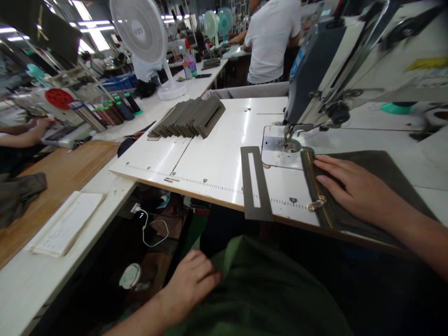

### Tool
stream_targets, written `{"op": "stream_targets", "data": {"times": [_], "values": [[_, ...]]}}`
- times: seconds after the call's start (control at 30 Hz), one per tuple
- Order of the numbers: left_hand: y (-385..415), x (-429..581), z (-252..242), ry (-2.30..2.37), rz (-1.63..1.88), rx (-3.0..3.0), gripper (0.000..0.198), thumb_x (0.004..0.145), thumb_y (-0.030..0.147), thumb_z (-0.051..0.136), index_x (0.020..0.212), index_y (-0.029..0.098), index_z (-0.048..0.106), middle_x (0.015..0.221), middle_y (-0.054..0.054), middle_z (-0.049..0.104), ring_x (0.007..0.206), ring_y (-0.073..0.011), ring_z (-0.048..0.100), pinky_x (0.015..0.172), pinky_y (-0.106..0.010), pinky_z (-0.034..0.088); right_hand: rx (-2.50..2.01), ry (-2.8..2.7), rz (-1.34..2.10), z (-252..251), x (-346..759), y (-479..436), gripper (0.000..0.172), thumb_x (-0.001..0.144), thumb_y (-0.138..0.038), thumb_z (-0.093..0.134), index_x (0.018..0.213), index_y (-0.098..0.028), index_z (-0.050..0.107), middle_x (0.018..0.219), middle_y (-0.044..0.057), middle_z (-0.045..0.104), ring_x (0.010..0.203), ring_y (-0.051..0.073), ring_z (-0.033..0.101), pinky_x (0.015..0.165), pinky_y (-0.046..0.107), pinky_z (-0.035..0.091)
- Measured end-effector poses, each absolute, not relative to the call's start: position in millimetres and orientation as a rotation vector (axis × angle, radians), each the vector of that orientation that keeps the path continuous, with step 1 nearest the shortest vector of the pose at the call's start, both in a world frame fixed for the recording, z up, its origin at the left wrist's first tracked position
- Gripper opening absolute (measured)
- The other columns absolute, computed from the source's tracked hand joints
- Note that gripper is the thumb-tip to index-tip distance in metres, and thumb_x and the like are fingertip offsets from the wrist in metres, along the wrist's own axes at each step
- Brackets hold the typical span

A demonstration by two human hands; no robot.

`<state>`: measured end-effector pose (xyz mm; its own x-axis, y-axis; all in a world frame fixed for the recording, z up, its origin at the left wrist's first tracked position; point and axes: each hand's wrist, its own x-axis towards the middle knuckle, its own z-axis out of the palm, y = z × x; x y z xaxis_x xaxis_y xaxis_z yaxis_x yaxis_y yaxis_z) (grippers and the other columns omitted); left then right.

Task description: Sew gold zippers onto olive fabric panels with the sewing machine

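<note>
Your right hand: lies flat on the dark panel, fingers straight and gripping nothing, pressing it to the surface.
Dark panel: at the near edge, just right of the sewing machine's needle plate; its brass zipper runs beside your fingertips.
Your left hand: in your lap on the green cloth, fingers curled; a grip can't be told.
Slotted strip: flat, just left of the zipper.

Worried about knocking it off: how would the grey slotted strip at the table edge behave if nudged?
The slotted strip is probably fairly stiff: its end juts past the table edge without drooping. Thin and flat, so likely light. On the glossy table it may slide easily and drop off.
</note>
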<state>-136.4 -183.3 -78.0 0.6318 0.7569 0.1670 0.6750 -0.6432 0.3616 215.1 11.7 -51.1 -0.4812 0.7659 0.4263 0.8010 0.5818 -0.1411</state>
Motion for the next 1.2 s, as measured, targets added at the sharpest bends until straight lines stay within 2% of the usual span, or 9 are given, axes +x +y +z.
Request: {"op": "stream_targets", "data": {"times": [0.17, 0.33, 0.5, 0.63, 0.73, 0.87, 1.0, 1.07, 1.2], "values": [[-218.5, -125.2, -73.3, 1.076, 0.413, 2.755, 0.023, 0.088, 0.008, 0.039, 0.105, 0.01, 0.054, 0.073, -0.005, 0.055, 0.067, -0.0153, 0.05, 0.072, -0.035, 0.044, -1.27, -2.393, -0.102, -50.5, 214.9, 11.2, 0.048, 0.089, -0.036, 0.027, 0.111, -0.004, 0.055, 0.12, 0.02, 0.053, 0.111, 0.029, 0.05, 0.097, 0.043, 0.039], [-222.7, -129.8, -69.3, 1.029, 0.199, 2.762, 0.034, 0.09, 0.008, 0.037, 0.123, 0.012, 0.045, 0.081, -0.005, 0.055, 0.075, -0.0167, 0.053, 0.081, -0.038, 0.043, -1.279, -2.395, -0.099, -50.5, 215.5, 10.6, 0.048, 0.088, -0.037, 0.028, 0.112, -0.004, 0.054, 0.12, 0.02, 0.053, 0.112, 0.029, 0.049, 0.098, 0.043, 0.038], [-226.4, -124.3, -62.9, 1.012, 0.141, 2.715, 0.034, 0.092, 0.015, 0.037, 0.125, 0.018, 0.043, 0.078, -0.003, 0.053, 0.075, -0.0166, 0.051, 0.078, -0.035, 0.044, -1.294, -2.391, -0.077, -52.6, 216.7, 10.4, 0.046, 0.088, -0.038, 0.028, 0.114, -0.01, 0.054, 0.121, 0.018, 0.053, 0.113, 0.028, 0.049, 0.098, 0.043, 0.037], [-219.9, -119.5, -63.4, 1.034, 0.176, 2.755, 0.029, 0.09, 0.016, 0.043, 0.119, 0.021, 0.049, 0.074, -0.001, 0.053, 0.072, -0.0156, 0.052, 0.076, -0.033, 0.045, -1.285, -2.399, -0.093, -53.2, 216.7, 9.9, 0.049, 0.088, -0.038, 0.027, 0.113, -0.006, 0.054, 0.121, 0.019, 0.053, 0.112, 0.028, 0.049, 0.098, 0.042, 0.038], [-209.6, -114.6, -51.8, 1.053, 0.311, 2.828, 0.023, 0.088, 0.014, 0.046, 0.11, 0.018, 0.054, 0.072, -0.001, 0.054, 0.07, -0.0145, 0.052, 0.073, -0.032, 0.046, -1.268, -2.394, -0.106, -52.7, 216.1, 10.2, 0.049, 0.089, -0.037, 0.027, 0.111, -0.004, 0.055, 0.12, 0.02, 0.053, 0.111, 0.029, 0.049, 0.098, 0.043, 0.038], [-199.8, -98.6, -17.3, 1.006, 0.789, 2.893, 0.013, 0.084, 0.014, 0.051, 0.093, 0.021, 0.058, 0.073, 0.0, 0.056, 0.068, -0.0136, 0.054, 0.069, -0.032, 0.049, -1.243, -2.389, -0.084, -51.1, 215.3, 10.6, 0.046, 0.089, -0.034, 0.03, 0.11, -0.003, 0.056, 0.12, 0.021, 0.053, 0.111, 0.029, 0.049, 0.098, 0.043, 0.038], [-183.0, -80.1, -6.3, 0.953, 1.083, 2.949, 0.022, 0.085, 0.017, 0.048, 0.1, 0.031, 0.055, 0.075, 0.001, 0.057, 0.067, -0.0145, 0.057, 0.067, -0.033, 0.052, -1.263, -2.367, -0.083, -49.8, 215.8, 10.9, 0.042, 0.088, -0.031, 0.034, 0.111, -0.004, 0.056, 0.12, 0.019, 0.054, 0.112, 0.027, 0.049, 0.097, 0.042, 0.038], [-162.2, -73.4, -19.1, 0.958, 0.93, 2.996, 0.025, 0.086, 0.015, 0.046, 0.106, 0.028, 0.054, 0.082, -0.001, 0.059, 0.075, -0.016, 0.059, 0.071, -0.033, 0.052, -1.271, -2.356, -0.072, -49.1, 216.4, 11.1, 0.04, 0.088, -0.03, 0.036, 0.111, -0.005, 0.056, 0.12, 0.018, 0.054, 0.112, 0.026, 0.049, 0.096, 0.042, 0.038], [-116.8, -66.6, -56.2, 1.308, 0.269, 2.996, 0.039, 0.083, 0.005, 0.037, 0.119, 0.012, 0.047, 0.107, -0.014, 0.058, 0.099, -0.0231, 0.056, 0.086, -0.04, 0.046, -1.295, -2.334, -0.044, -48.1, 217.5, 12.3, 0.037, 0.087, -0.027, 0.039, 0.114, -0.006, 0.055, 0.122, 0.016, 0.053, 0.114, 0.025, 0.047, 0.096, 0.041, 0.038]]}}
